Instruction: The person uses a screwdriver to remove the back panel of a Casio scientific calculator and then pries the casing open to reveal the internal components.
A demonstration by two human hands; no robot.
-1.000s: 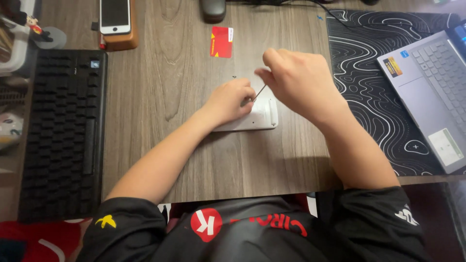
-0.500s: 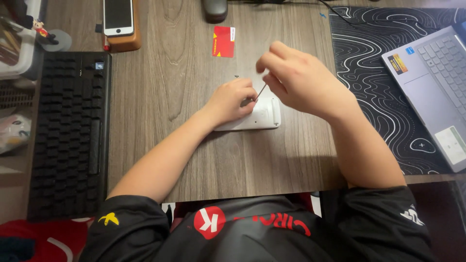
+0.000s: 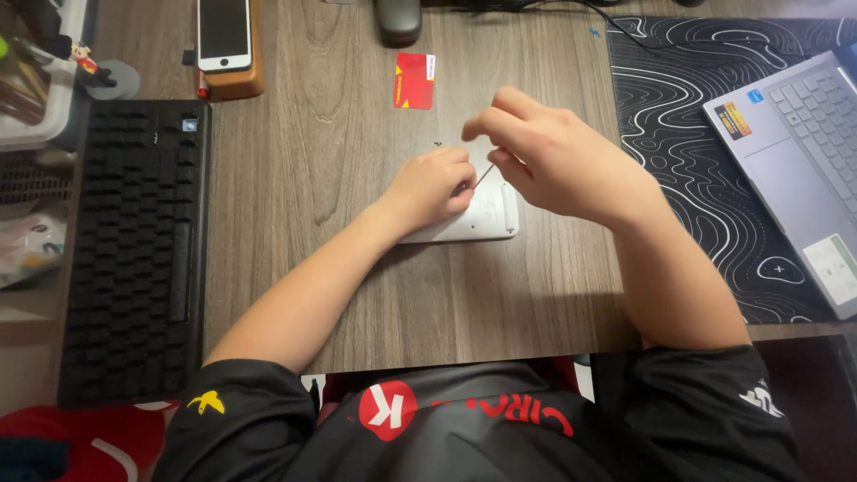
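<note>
I am looking down at a wooden desk (image 3: 357,295) crowded on all sides. A black keyboard (image 3: 134,250) is lying along the left edge, a phone (image 3: 223,34) on a wooden stand is sitting at the top left, and a red card (image 3: 414,80) is lying just above the hands. A dark mouse (image 3: 398,18) is peeking in at the top edge, and a grey laptop (image 3: 803,170) is resting on a black patterned mat (image 3: 687,134) to the right. Nothing is standing between the hands and the work.

A small white device (image 3: 486,219) is lying flat at the desk's middle, its long axis running left to right. My left hand (image 3: 428,189) is pressing down on its left part, fingers curled over it and hiding that end. My right hand (image 3: 553,161) is pinching a thin metal tool (image 3: 483,176) between fingertips. The tool is slanting, its upper end in the right fingers and its lower tip pointing down-left toward the device by the left hand's fingers; I cannot tell whether the tip is touching.
</note>
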